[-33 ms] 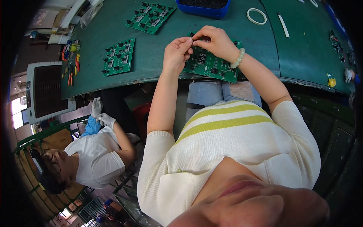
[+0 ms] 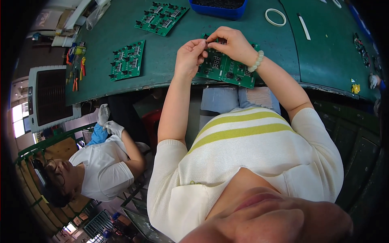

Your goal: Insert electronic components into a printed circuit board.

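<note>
A green circuit board (image 2: 210,75) with black parts and digit displays lies at the table's near edge in front of me. Over its far part my left hand (image 2: 190,56) is closed, thumb and fingertips pinched together. My right hand (image 2: 231,43), with a pale bead bracelet (image 2: 257,61) at its wrist, comes from the other side in a pinch too. The fingertips of both hands meet just above the board. Something small and dark seems to sit between them, too small to name. Part of the board is hidden under my right hand.
Two similar boards lie to the left, one nearer (image 2: 127,60) and one farther (image 2: 162,18). A blue bin (image 2: 219,11) of small black parts stands beyond my hands. A tape roll (image 2: 275,18), a white-handled tool (image 2: 304,27) and pliers (image 2: 75,79) lie about. A gloved co-worker (image 2: 105,170) sits left.
</note>
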The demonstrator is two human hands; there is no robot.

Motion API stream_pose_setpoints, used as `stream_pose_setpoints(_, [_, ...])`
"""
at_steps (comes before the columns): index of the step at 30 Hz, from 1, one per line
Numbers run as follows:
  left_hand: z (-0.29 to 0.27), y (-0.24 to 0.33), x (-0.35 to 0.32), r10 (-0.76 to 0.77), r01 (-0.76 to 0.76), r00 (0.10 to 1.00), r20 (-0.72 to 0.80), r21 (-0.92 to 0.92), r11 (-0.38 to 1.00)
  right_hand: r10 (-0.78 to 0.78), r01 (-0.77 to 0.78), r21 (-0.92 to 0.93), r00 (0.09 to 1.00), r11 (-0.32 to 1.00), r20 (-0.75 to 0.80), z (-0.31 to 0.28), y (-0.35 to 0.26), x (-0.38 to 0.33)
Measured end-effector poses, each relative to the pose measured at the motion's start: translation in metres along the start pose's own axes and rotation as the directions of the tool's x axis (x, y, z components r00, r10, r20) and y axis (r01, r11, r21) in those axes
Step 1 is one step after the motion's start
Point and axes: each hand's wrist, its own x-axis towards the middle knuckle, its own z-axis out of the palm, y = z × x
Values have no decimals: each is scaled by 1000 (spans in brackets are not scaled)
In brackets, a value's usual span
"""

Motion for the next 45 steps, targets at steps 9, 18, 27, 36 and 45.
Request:
stream_pose_setpoints(9, [-18,-4,10,320,-286,947,27,526,801,248,-250,-2,960,968,128,-10,16,-28])
stream_pose_setpoints(18, [-3,-6,12,355,-328,918,178,845,423,200,-143,-368,972,919,122,-1,16,-33])
stream_pose_setpoints(27, [-1,-13,11,465,-357,845,263,926,124,272,-166,-458,946,873,175,-3,10,-25])
stream_pose_setpoints(36, [-5,-22,11,498,-310,845,193,937,163,275,-128,-508,935,852,225,-2,10,-22])
stream_pose_setpoints(45, [-14,-26,18,442,-325,884,150,877,353,164,-86,-421,975,903,152,6,9,-31])
